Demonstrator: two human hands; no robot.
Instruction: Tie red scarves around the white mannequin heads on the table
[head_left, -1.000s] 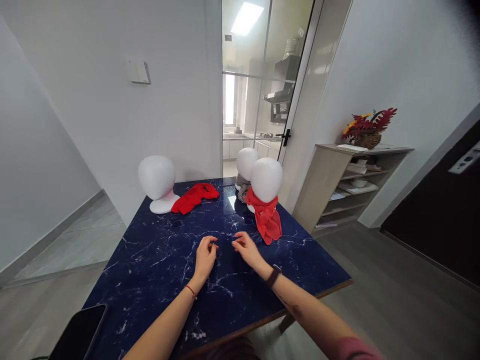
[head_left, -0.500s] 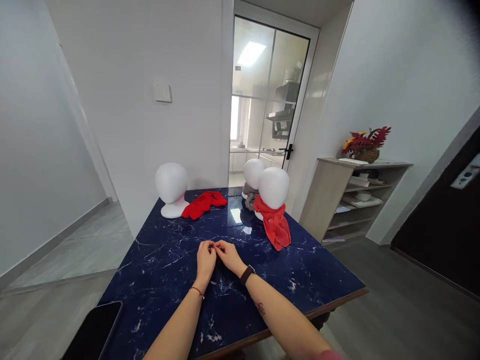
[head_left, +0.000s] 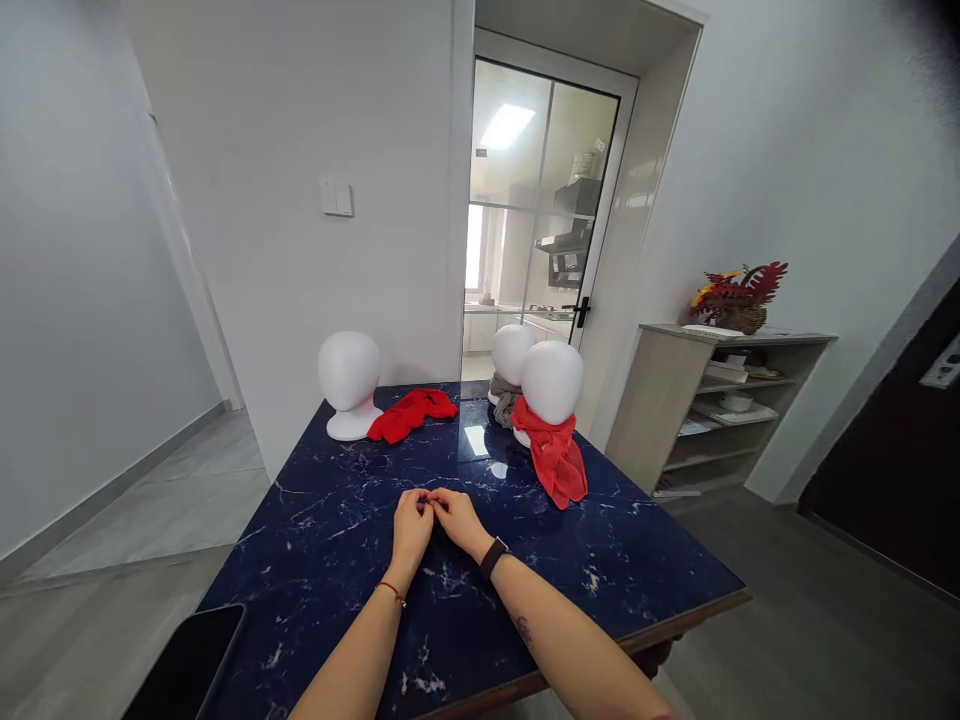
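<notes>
Both hands meet at the middle of the bench (head_left: pixel 315 560). The left hand (head_left: pixel 411 528) and the right hand (head_left: pixel 459 518) lie with their fingers curled in and their tips pressed together. The wrists rest on the dark marbled top, which likely steadies such fine fingerwork. A tiny dark speck (head_left: pixel 434 498) sits right where the fingertips touch. It is too small to tell whether it is a thing pinched or only shadow.

At 11 o'clock from the hands a bare white head form (head_left: pixel 349 380) stands upright on its flared foot, and a loose red scarf (head_left: pixel 412 412) lies slumped just beside it at 12. At 1 o'clock a second head form (head_left: pixel 552 382) wears a knotted red scarf (head_left: pixel 556 462). The knot at the neck keeps the cloth up while its tails spill onto the top. Behind it a third head form (head_left: pixel 511 352) is half hidden, with only a fold of grey scarf (head_left: pixel 502 400) showing.

At 8 o'clock a dark phone (head_left: pixel 187 665) is cut off by the frame edge. The person's elbows are cut off too.
</notes>
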